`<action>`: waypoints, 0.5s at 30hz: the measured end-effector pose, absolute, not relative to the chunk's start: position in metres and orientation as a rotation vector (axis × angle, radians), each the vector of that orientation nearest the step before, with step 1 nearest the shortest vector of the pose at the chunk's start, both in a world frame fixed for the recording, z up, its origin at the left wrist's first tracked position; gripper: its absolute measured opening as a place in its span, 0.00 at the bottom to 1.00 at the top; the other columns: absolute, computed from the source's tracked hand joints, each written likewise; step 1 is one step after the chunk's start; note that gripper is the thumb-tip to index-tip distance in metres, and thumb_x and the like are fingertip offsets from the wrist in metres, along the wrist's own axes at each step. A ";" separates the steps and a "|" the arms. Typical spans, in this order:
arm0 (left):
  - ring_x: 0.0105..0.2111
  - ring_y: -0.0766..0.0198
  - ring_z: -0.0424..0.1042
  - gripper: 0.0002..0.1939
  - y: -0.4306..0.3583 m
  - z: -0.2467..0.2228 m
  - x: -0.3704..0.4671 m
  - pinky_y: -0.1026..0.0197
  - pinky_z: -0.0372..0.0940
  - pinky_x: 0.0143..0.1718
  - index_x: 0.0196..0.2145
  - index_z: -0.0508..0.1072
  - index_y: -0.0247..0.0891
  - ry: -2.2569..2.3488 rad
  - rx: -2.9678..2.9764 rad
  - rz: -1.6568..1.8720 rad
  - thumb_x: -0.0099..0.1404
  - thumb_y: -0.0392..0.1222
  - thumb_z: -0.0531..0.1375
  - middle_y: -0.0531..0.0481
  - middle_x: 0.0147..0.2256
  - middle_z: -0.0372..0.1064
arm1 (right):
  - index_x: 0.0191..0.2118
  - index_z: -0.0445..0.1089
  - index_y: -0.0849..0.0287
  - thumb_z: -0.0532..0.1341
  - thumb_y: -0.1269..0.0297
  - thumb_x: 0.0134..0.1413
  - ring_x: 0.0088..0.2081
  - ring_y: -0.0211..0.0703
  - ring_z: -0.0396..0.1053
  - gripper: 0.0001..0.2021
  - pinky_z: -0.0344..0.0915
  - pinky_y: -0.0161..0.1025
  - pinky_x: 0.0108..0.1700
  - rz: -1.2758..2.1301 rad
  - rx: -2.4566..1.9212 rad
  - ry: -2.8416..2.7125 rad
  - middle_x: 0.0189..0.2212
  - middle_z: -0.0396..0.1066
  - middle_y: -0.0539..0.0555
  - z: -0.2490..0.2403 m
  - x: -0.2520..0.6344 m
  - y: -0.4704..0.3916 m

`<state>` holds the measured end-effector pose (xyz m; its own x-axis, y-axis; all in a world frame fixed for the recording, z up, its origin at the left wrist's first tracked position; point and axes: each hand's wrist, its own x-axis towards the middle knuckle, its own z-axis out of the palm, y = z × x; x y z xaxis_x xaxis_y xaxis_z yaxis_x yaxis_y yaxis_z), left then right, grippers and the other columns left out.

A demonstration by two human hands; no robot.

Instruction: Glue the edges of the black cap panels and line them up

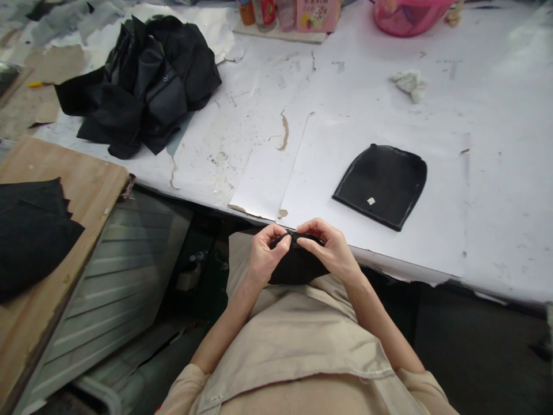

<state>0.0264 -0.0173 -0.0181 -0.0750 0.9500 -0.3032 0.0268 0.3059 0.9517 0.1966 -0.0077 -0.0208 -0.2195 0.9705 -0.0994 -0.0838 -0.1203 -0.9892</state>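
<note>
Just below the table's front edge, my left hand (268, 252) and my right hand (326, 245) pinch the top edge of a black leather-like piece (298, 266). Thumbs and forefingers of both hands meet near its middle, where the edge looks folded. The lower part of the piece hangs over my lap. On the table to the right lies a similar flat black piece (382, 184), rounded at one end, with a small whitish patch (371, 201) on it.
A heap of black material (151, 80) lies at the table's back left. More black pieces (34, 230) rest on a wooden board (82, 178) at left. Bottles (264, 14), a pink box (317, 14) and a pink basin (408, 17) stand at the back. A crumpled white scrap (409, 85) lies right.
</note>
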 end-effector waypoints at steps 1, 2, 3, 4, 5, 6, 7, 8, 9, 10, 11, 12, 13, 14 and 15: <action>0.23 0.70 0.61 0.09 -0.018 -0.019 0.027 0.67 0.58 0.26 0.26 0.72 0.37 1.418 0.977 1.007 0.58 0.43 0.66 0.55 0.24 0.66 | 0.38 0.74 0.54 0.70 0.58 0.57 0.38 0.43 0.75 0.08 0.73 0.40 0.44 1.516 -1.124 -1.193 0.35 0.76 0.50 -0.021 0.196 -0.007; 0.24 0.69 0.61 0.09 -0.018 -0.019 0.027 0.67 0.58 0.27 0.25 0.72 0.37 1.417 0.991 1.009 0.58 0.42 0.66 0.55 0.24 0.67 | 0.38 0.73 0.55 0.70 0.59 0.56 0.37 0.43 0.75 0.09 0.72 0.40 0.43 1.530 -1.134 -1.159 0.34 0.76 0.50 -0.022 0.195 -0.005; 0.24 0.69 0.62 0.09 -0.018 -0.020 0.028 0.66 0.59 0.28 0.25 0.72 0.37 1.417 1.008 1.010 0.58 0.42 0.66 0.55 0.24 0.67 | 0.38 0.73 0.55 0.70 0.60 0.54 0.37 0.42 0.75 0.09 0.72 0.39 0.43 1.542 -1.139 -1.135 0.34 0.76 0.50 -0.022 0.193 -0.005; 0.24 0.69 0.62 0.08 -0.018 -0.020 0.028 0.66 0.59 0.28 0.25 0.72 0.37 1.420 1.028 1.009 0.58 0.42 0.66 0.54 0.24 0.67 | 0.39 0.73 0.55 0.71 0.61 0.53 0.37 0.42 0.75 0.10 0.72 0.39 0.43 1.550 -1.144 -1.118 0.34 0.76 0.50 -0.022 0.193 -0.004; 0.24 0.69 0.62 0.08 -0.018 -0.020 0.028 0.66 0.59 0.28 0.25 0.72 0.37 1.423 1.049 1.007 0.58 0.41 0.66 0.55 0.24 0.67 | 0.40 0.73 0.56 0.70 0.62 0.52 0.37 0.41 0.75 0.11 0.71 0.39 0.43 1.555 -1.152 -1.110 0.34 0.75 0.50 -0.022 0.192 -0.004; 0.24 0.69 0.62 0.08 -0.018 -0.019 0.029 0.66 0.59 0.28 0.25 0.72 0.37 1.426 1.068 1.003 0.58 0.41 0.66 0.55 0.24 0.67 | 0.41 0.72 0.56 0.70 0.64 0.51 0.37 0.41 0.75 0.11 0.71 0.38 0.42 1.557 -1.163 -1.112 0.34 0.75 0.50 -0.022 0.191 -0.004; 0.24 0.69 0.62 0.08 -0.017 -0.018 0.029 0.66 0.59 0.28 0.25 0.71 0.37 1.431 1.085 0.999 0.58 0.41 0.66 0.55 0.24 0.66 | 0.42 0.72 0.56 0.69 0.65 0.51 0.37 0.41 0.75 0.12 0.70 0.38 0.41 1.559 -1.176 -1.120 0.34 0.75 0.50 -0.021 0.191 -0.004; 0.24 0.69 0.62 0.08 -0.017 -0.017 0.029 0.66 0.59 0.28 0.25 0.71 0.37 1.438 1.101 0.994 0.58 0.41 0.65 0.55 0.24 0.66 | 0.42 0.72 0.56 0.68 0.66 0.50 0.37 0.41 0.75 0.12 0.70 0.37 0.41 1.559 -1.189 -1.132 0.34 0.75 0.50 -0.021 0.190 -0.004; 0.24 0.69 0.62 0.08 -0.017 -0.016 0.029 0.66 0.59 0.28 0.25 0.71 0.37 1.445 1.116 0.988 0.57 0.41 0.65 0.55 0.24 0.66 | 0.43 0.72 0.56 0.68 0.66 0.50 0.37 0.41 0.74 0.12 0.69 0.37 0.40 1.557 -1.201 -1.144 0.33 0.75 0.50 -0.020 0.190 -0.004; 0.24 0.69 0.62 0.08 -0.017 -0.015 0.030 0.67 0.59 0.28 0.25 0.71 0.37 1.451 1.129 0.982 0.57 0.40 0.65 0.55 0.24 0.66 | 0.43 0.71 0.56 0.67 0.67 0.50 0.37 0.41 0.74 0.13 0.69 0.37 0.40 1.554 -1.212 -1.154 0.33 0.75 0.49 -0.020 0.190 -0.004; 0.24 0.69 0.62 0.08 -0.017 -0.014 0.030 0.67 0.59 0.28 0.25 0.70 0.37 1.456 1.142 0.975 0.57 0.40 0.65 0.56 0.24 0.66 | 0.43 0.71 0.56 0.67 0.66 0.50 0.37 0.41 0.74 0.13 0.69 0.37 0.40 1.549 -1.223 -1.162 0.33 0.75 0.49 -0.019 0.190 -0.004; 0.24 0.69 0.62 0.08 -0.017 -0.014 0.030 0.67 0.59 0.28 0.25 0.70 0.37 1.460 1.155 0.967 0.57 0.40 0.64 0.56 0.24 0.65 | 0.43 0.71 0.56 0.67 0.66 0.49 0.37 0.41 0.74 0.13 0.69 0.38 0.41 1.544 -1.232 -1.168 0.33 0.75 0.49 -0.018 0.190 -0.004; 0.24 0.69 0.62 0.07 -0.017 -0.014 0.030 0.67 0.59 0.28 0.25 0.70 0.37 1.462 1.168 0.958 0.57 0.40 0.64 0.56 0.24 0.65 | 0.43 0.71 0.56 0.67 0.66 0.49 0.37 0.41 0.74 0.13 0.69 0.38 0.41 1.541 -1.239 -1.172 0.33 0.75 0.49 -0.018 0.190 -0.003; 0.24 0.70 0.62 0.07 -0.017 -0.014 0.030 0.67 0.59 0.28 0.25 0.70 0.37 1.464 1.179 0.949 0.58 0.40 0.64 0.56 0.24 0.65 | 0.43 0.71 0.56 0.67 0.65 0.49 0.38 0.41 0.74 0.13 0.69 0.38 0.42 1.540 -1.243 -1.174 0.33 0.75 0.50 -0.017 0.190 -0.003; 0.24 0.70 0.62 0.07 -0.017 -0.013 0.030 0.67 0.59 0.28 0.25 0.70 0.37 1.467 1.186 0.943 0.58 0.41 0.64 0.57 0.24 0.65 | 0.42 0.71 0.56 0.67 0.65 0.48 0.38 0.42 0.74 0.13 0.69 0.39 0.42 1.542 -1.244 -1.172 0.33 0.75 0.50 -0.017 0.190 -0.003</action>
